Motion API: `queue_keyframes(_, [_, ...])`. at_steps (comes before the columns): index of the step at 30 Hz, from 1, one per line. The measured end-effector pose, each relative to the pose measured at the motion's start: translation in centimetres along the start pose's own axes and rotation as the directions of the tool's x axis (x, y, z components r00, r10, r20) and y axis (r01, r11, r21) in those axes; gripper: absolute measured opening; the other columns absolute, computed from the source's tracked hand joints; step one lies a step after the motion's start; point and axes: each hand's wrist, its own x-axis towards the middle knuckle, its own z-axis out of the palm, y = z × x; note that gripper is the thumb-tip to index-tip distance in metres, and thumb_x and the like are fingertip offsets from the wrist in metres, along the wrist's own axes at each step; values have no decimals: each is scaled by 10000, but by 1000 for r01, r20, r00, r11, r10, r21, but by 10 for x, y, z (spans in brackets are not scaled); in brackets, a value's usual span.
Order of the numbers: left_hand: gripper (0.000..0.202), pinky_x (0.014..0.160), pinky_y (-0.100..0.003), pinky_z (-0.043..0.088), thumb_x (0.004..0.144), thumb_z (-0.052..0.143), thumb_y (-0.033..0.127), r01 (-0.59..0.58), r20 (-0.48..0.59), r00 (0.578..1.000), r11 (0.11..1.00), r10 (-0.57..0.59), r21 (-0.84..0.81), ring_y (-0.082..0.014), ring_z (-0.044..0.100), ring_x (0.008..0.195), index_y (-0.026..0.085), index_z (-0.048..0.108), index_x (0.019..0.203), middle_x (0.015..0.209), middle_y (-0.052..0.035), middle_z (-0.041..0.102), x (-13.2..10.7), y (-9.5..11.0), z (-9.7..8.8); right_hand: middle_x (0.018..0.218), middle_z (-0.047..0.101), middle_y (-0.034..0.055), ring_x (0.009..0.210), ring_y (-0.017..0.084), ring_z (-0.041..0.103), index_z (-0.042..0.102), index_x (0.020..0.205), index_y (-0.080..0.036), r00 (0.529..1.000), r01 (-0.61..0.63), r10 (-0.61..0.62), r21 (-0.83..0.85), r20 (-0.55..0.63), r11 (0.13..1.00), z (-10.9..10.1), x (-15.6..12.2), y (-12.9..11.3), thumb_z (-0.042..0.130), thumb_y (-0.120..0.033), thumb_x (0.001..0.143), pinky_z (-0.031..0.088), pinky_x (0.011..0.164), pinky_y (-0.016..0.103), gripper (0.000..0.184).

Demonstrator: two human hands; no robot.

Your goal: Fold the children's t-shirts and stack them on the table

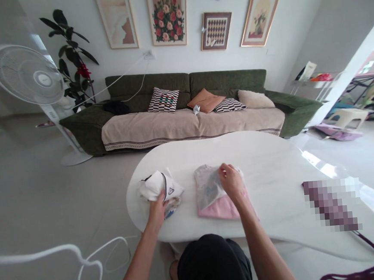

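Note:
My left hand (pixel 158 210) is closed on the edge of a crumpled white cloth item (pixel 154 185) with black trim and a small triangular mark. Beneath and beside that cloth lies a clear plastic bag (pixel 172 206) with something patterned in it; most of it is hidden. My right hand (pixel 231 180) has its fingers curled together over a translucent plastic bag (pixel 207 186), pinching its upper right part. Under this bag a folded pink cloth (pixel 219 209) lies flat, its front part uncovered.
Both piles lie on a white oval table (pixel 274 185). At its right a pixelated purple object (pixel 331 206) has a dark cord (pixel 356 275). Behind stands a green sofa (pixel 147 85) with cushions; a white fan (pixel 26 75) is at left. White cable (pixel 76 252) loops at lower left.

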Motion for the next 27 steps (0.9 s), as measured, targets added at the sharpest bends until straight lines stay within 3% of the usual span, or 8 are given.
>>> queue_keyframes(3, [147, 766, -325, 511, 805, 499, 203, 110, 0, 994, 994, -110, -26, -193, 618, 941, 200, 582, 925, 1035, -69, 642, -6, -23, -16, 952, 597, 26, 799, 93, 561, 569, 913, -205, 904, 421, -425, 261, -45, 869, -5, -7, -53, 315, -265, 886, 401, 715, 191, 262])
queue_keyframes(5, [151, 760, -344, 515, 831, 461, 225, 176, -3, 984, 981, -177, -85, -190, 635, 895, 208, 569, 935, 1018, -66, 645, -9, -19, -24, 962, 603, 11, 807, 80, 566, 575, 919, -216, 861, 477, -508, 311, 20, 822, -4, -9, -60, 340, -274, 881, 403, 712, 172, 245])
queue_keyframes(9, [174, 713, -338, 531, 814, 513, 233, 234, -21, 971, 962, -239, -141, -184, 651, 806, 203, 554, 981, 981, -66, 647, -11, 0, -37, 963, 618, 100, 891, 157, 580, 603, 898, -153, 985, 52, -53, 8, 167, 999, 3, -9, 4, 393, -225, 839, 413, 744, 238, 231])
queue_keyframes(13, [118, 651, -307, 539, 813, 517, 176, 201, -48, 977, 970, -209, -135, -158, 652, 698, 163, 573, 916, 909, -68, 653, -9, -3, -44, 879, 625, 192, 856, 238, 605, 617, 820, -90, 955, -213, 238, -149, 175, 966, 15, -17, 81, 437, -181, 781, 438, 685, 303, 206])
queue_keyframes(16, [115, 631, -277, 538, 816, 502, 139, 159, -84, 981, 977, -172, -145, -142, 650, 692, 162, 588, 889, 927, -59, 655, -9, -14, -45, 842, 632, 174, 814, 225, 617, 616, 761, -114, 950, -239, 265, -160, 166, 958, 16, -17, 93, 375, -149, 794, 438, 658, 295, 246])
queue_keyframes(22, [177, 656, -236, 530, 827, 464, 102, 136, -77, 986, 982, -147, -134, -132, 651, 760, 182, 600, 906, 985, -50, 653, -13, -19, -39, 991, 596, 116, 853, 158, 580, 555, 959, -158, 994, 95, -96, 19, 45, 995, 0, 1, -15, 267, -187, 868, 424, 737, 272, 303])
queue_keyframes(25, [162, 666, -240, 527, 814, 474, 78, 142, -64, 986, 981, -152, -131, -135, 655, 746, 164, 588, 891, 934, -51, 661, -16, -15, -39, 1054, 576, 23, 878, 96, 562, 548, 973, -238, 894, 432, -447, 195, 38, 880, -1, 0, -72, 363, -289, 867, 417, 749, 194, 219])
queue_keyframes(27, [90, 674, -253, 525, 800, 509, 94, 150, -56, 986, 983, -157, -106, -151, 659, 740, 151, 565, 842, 869, -56, 667, -18, -12, -45, 1100, 558, 21, 887, 90, 565, 559, 961, -241, 850, 497, -525, 263, 45, 827, 1, 0, -75, 388, -293, 857, 420, 742, 188, 207])
